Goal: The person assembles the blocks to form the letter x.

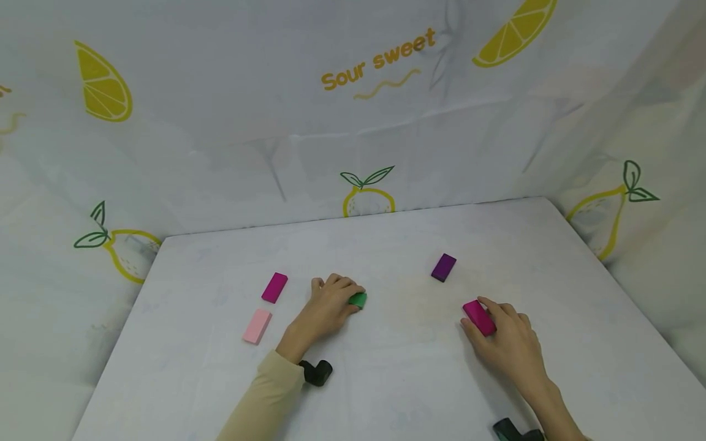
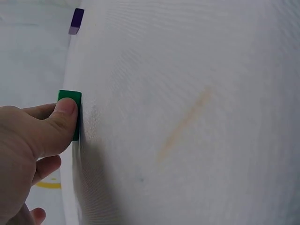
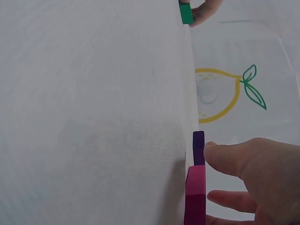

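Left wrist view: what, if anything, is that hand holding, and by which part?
The left hand pinches the green block by its side, thumb near one end; where the fingers behind touch it is hidden.

Desk [image 1: 386,392] cover: white, cloth-looking, matt; fine weave shows in the left wrist view, faint ripples, no shine. Backdrop [image 1: 220,165]: thin sheet, cloth or plastic film, can't tell; smooth, soft creases, low sheen; printed lemon slice [image 1: 107,86] and lettering [image 1: 380,59] look flat, ink-like. Green block [image 2: 70,95]: smooth, crisp edges, satin; painted wood or plastic, unclear. Right-side magenta block [image 1: 479,317]: same smooth flat faces, dull sheen. Left-side magenta block [image 1: 274,288], pink block [image 1: 257,326]: smooth, matt. Purple block [image 1: 444,267]: smooth, slight sheen on top. Sleeve [image 1: 265,392]: soft matt cloth, wrinkled. Black wrist device [image 1: 318,373]: hard plastic look, mostly matt.
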Tool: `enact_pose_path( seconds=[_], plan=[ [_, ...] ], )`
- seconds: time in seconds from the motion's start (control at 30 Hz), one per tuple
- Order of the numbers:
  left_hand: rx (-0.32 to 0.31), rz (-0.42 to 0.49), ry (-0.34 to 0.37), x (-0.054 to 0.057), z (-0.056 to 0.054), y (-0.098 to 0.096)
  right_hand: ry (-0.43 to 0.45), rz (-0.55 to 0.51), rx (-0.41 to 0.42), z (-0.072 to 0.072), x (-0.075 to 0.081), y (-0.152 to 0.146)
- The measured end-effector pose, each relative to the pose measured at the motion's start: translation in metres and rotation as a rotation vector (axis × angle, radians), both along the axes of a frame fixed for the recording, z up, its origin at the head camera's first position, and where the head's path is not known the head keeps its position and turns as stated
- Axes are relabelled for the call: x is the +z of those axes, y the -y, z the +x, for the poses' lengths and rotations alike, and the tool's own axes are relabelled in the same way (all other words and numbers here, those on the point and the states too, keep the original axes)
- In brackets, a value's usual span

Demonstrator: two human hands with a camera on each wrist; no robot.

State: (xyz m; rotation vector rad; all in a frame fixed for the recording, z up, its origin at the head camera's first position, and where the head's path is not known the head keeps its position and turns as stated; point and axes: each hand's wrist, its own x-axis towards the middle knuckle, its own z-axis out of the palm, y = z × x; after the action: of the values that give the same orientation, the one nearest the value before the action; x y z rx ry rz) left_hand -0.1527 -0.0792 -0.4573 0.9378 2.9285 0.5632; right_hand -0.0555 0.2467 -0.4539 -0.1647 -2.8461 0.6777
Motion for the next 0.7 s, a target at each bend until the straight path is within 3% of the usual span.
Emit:
enact_pose_path(
  seconds=[0.7],
  plan=[
    [-0.028, 0.048, -0.002, -0.0027, -0.0001, 0.0035, 0.004, 0.013, -0.01, -0.0013, -0.0012, -0.0005]
  ],
)
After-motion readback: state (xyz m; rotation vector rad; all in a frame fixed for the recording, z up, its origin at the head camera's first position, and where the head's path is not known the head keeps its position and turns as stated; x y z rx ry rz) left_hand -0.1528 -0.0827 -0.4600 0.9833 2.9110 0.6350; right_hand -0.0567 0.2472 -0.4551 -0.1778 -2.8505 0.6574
